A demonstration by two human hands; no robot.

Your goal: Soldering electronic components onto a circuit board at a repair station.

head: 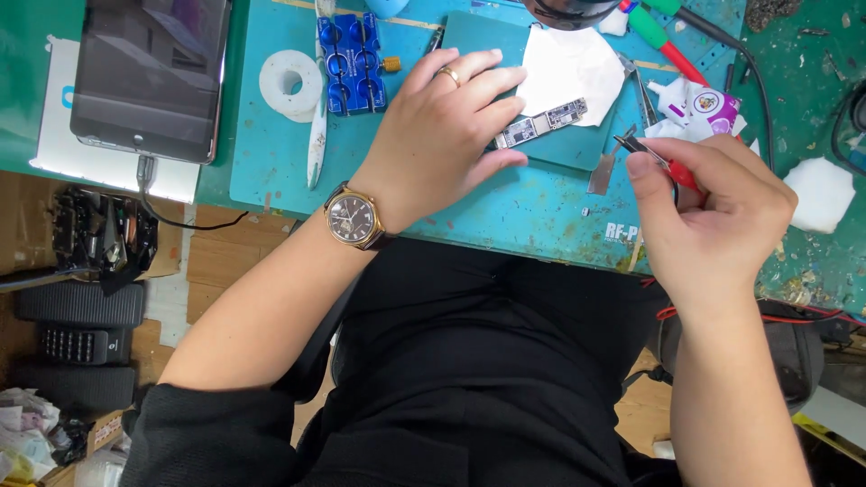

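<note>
The left hand [446, 126], with a ring on one finger and a gold wristwatch [354, 218] on its wrist, lies flat with fingers spread on the narrow circuit board [544, 123], pinning the board's near end to the dark teal pad [559, 149] that sits on the blue work mat [505, 203] of the counter [794, 108]. The far end of the circuit board sticks out past the fingertips and rests against a sheet of white paper [573, 68] just behind it. To the right of the circuit board, well clear of it, the right hand [713, 216] is curled tight around a red-handled tool [663, 162], thumb pressed on the shaft, its dark tip pointing back toward the board. A small metal blade [603, 171] lies on the mat between the circuit board and the right hand. Left of the circuit board, beyond the left hand, stand a blue screwdriver holder [354, 63] and a white tape roll [290, 84]; farther left again a dark tablet [149, 77] rests on a white box
</note>
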